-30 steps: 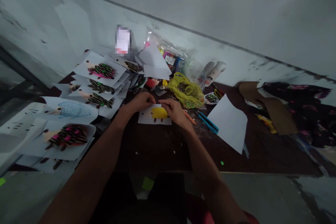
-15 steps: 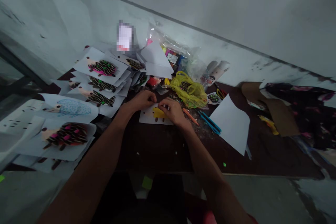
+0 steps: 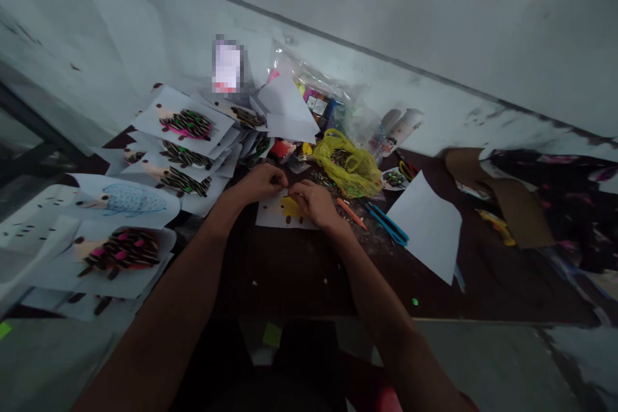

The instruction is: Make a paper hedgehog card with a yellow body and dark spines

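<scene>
A small white card (image 3: pixel 270 217) lies on the dark table in front of me, bearing a yellow body shape (image 3: pixel 291 208) with brown feet, much like a hedgehog. My left hand (image 3: pixel 263 183) is at the card's upper left edge, its fingers curled into a pinch. My right hand (image 3: pixel 313 202) covers the card's right side, thumb and fingers pressed together just above the yellow shape. The two sets of fingertips nearly meet; anything between them is too small or hidden to make out. Beyond the right hand sits a yellow plastic bag (image 3: pixel 360 174) holding what look like sunflower seeds.
Stacked hedgehog pictures (image 3: pixel 186 123) covered in dark seeds fill the left side. To the right lie an orange stick-like tool (image 3: pixel 351 213), a blue tool (image 3: pixel 389 224), a white sheet (image 3: pixel 427 228) and a yellow cutter (image 3: pixel 497 226). Clear plastic packaging (image 3: pixel 313 80) leans against the wall.
My right fingertips have shifted slightly left, closer to the left hand's. The card and things around it stay put; the view has moved a little.
</scene>
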`<state>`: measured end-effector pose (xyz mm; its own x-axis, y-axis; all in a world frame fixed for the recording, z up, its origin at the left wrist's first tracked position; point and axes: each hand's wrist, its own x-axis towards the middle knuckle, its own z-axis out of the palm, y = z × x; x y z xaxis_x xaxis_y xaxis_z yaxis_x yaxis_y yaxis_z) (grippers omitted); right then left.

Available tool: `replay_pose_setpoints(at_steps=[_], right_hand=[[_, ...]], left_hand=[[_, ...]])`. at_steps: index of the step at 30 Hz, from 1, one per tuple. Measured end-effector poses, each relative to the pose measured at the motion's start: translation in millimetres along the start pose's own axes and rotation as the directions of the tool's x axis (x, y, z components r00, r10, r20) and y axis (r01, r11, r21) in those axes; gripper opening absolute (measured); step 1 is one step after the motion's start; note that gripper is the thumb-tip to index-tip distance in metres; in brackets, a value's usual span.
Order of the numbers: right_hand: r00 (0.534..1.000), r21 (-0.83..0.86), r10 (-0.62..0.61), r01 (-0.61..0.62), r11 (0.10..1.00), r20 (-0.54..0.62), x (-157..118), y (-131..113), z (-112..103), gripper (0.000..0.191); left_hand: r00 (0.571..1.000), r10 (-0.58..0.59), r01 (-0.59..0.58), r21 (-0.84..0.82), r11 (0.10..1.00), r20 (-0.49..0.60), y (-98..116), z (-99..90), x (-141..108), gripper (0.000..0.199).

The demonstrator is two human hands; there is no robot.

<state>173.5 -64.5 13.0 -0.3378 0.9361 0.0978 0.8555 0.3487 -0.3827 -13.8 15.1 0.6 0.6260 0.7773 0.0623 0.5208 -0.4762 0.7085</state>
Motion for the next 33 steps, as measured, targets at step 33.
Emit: replay_pose_setpoints(at_steps=[33], right_hand=[[0.985, -0.253, 0.084, -0.044, 0.966, 0.151, 1.1, -17.9, -5.1, 0.033]], left_hand=[[0.984, -0.083, 0.056, 0.163, 0.985, 0.158, 8.3, -4.5, -4.3, 0.022]])
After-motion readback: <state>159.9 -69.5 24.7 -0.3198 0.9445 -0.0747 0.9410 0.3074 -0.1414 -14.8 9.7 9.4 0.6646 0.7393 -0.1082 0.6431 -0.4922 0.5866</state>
